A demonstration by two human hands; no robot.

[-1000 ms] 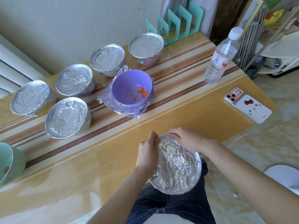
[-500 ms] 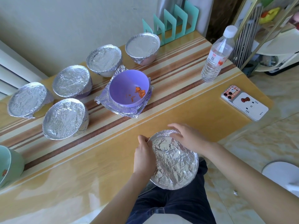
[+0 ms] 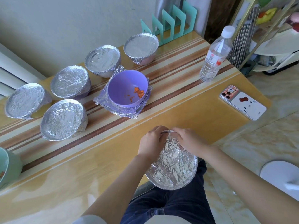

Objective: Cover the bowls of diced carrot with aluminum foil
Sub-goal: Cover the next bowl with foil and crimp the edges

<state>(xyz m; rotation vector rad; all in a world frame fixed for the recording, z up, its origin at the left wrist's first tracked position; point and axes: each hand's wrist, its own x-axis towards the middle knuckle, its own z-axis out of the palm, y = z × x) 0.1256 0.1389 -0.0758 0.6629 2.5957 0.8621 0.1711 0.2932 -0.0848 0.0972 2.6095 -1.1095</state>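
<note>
The left hand [image 3: 152, 143] has slid from the bowl's left flank up to its far rim since 0.5 s ago, and it now meets the right hand [image 3: 189, 141] there. Both hands grip the foil edge, with fingers curled over the rim and nearly touching each other. The foil-wrapped bowl [image 3: 174, 168] they hold is tilted toward the person. Its far rim sits over the counter [image 3: 186, 113], and its lower part hangs past the near edge above the lap.

A bare band of counter lies between the hands and the purple bowl [image 3: 127, 88], well apart from them. To the right, the phone [image 3: 242, 104] lies flat close to the counter's right edge. The water bottle [image 3: 213, 57] stands upright farther back, near that same edge.

The purple bowl is uncovered and holds a few pieces of diced carrot [image 3: 139, 93] against its right inner wall. It sits on crumpled foil sheets [image 3: 123, 110] that stick out all round it. Behind and left of it, 4 covered bowls [image 3: 102, 59] run in a diagonal row along the wall side. 1 nearer covered bowl [image 3: 62, 118] stands in front of the row's left end. A green bowl [image 3: 9, 167] is cut off by the left border, with an orange bit showing inside. A teal rack [image 3: 168, 25] stands at the far end.
</note>
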